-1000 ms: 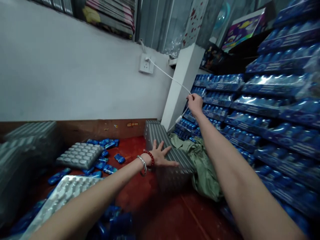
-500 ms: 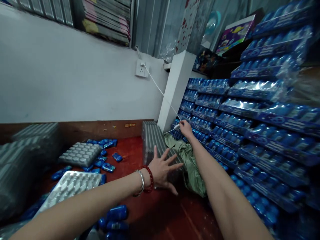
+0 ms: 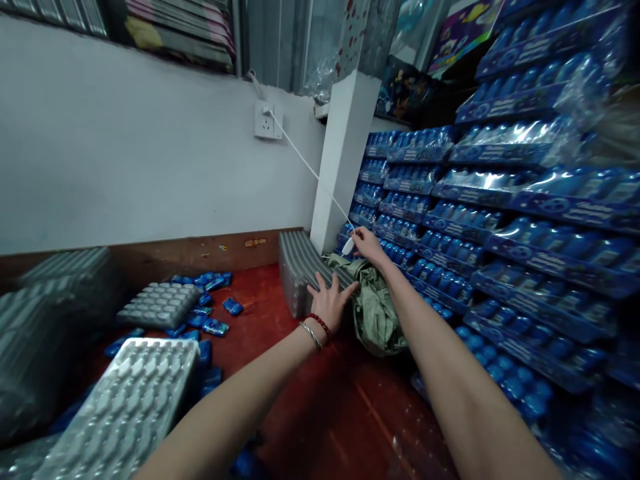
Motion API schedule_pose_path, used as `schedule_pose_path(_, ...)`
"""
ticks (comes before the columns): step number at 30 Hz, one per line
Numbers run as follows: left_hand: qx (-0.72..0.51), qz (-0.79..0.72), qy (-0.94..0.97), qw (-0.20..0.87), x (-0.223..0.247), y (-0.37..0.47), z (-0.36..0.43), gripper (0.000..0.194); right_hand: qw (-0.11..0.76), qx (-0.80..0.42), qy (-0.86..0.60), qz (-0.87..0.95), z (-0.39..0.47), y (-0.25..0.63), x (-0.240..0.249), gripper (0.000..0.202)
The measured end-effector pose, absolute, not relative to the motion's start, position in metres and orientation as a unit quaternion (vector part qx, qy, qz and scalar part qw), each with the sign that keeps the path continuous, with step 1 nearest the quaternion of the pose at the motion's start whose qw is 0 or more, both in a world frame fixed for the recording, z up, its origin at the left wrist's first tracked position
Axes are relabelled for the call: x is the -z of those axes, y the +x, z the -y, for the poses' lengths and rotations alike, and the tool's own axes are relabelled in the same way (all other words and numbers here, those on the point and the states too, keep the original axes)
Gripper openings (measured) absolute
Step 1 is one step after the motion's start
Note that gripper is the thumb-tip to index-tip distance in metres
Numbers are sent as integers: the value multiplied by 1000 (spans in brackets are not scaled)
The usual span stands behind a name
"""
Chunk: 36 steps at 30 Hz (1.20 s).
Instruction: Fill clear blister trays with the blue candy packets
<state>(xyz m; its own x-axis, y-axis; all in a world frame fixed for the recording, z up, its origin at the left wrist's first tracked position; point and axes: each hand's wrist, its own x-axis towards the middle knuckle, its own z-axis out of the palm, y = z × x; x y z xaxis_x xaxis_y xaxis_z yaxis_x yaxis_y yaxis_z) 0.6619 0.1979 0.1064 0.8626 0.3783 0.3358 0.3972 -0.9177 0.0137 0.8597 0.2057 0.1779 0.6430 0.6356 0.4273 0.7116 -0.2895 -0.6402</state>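
My right hand [image 3: 369, 244] is closed around a white cable [image 3: 306, 162], which runs taut from the wall socket [image 3: 269, 121] past the white post. A small white plug-like piece [image 3: 348, 247] hangs at its fingertips. My left hand [image 3: 329, 300], with a red bead bracelet and a silver bangle at the wrist, has its fingers spread over the near end of a stack of grey moulded plastic trays [image 3: 296, 267]. The fingers appear to touch the stack. Just right of it, below my right hand, lies a crumpled green sack [image 3: 377, 313].
Blue-bottle display packs [image 3: 465, 220] are piled high on the right. A white post [image 3: 340, 147] stands in the corner. On the red surface [image 3: 265, 293], at left, are a silver moulded tray [image 3: 125, 400], a smaller tray [image 3: 159, 305], several blue packets [image 3: 215, 327] and more tray stacks [image 3: 30, 340].
My left hand has moved forward onto the grey tray stack. My right hand still grips the cable, and the white piece now hangs lower. The view has shifted slightly.
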Motion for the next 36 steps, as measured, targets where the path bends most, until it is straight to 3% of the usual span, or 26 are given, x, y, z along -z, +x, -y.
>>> schedule_pose_path(5, 162, 174, -971, 1, -109, 666, -210, 70, 360, 79, -819, 440, -201, 846, -180, 15)
schedule_pose_path(10, 155, 155, -974, -51, -117, 649, -221, 106, 301, 76, -841, 442, -207, 844, -175, 19)
schedule_pose_path(16, 142, 112, -983, -7, -117, 638, -227, 84, 281, 78, -840, 458, -220, 845, -157, 23)
schedule_pose_path(24, 182, 130, -973, 52, -101, 632, -175, 52, 275, 82, -836, 468, -218, 839, -151, 26)
schedule_pose_path(32, 162, 114, -980, 29, -107, 605, -182, 56, 268, 79, -834, 476, -219, 839, -149, 25)
schedule_pose_path(36, 111, 117, -986, -31, -115, 598, -214, 70, 264, 71, -839, 470, -221, 836, -148, 25)
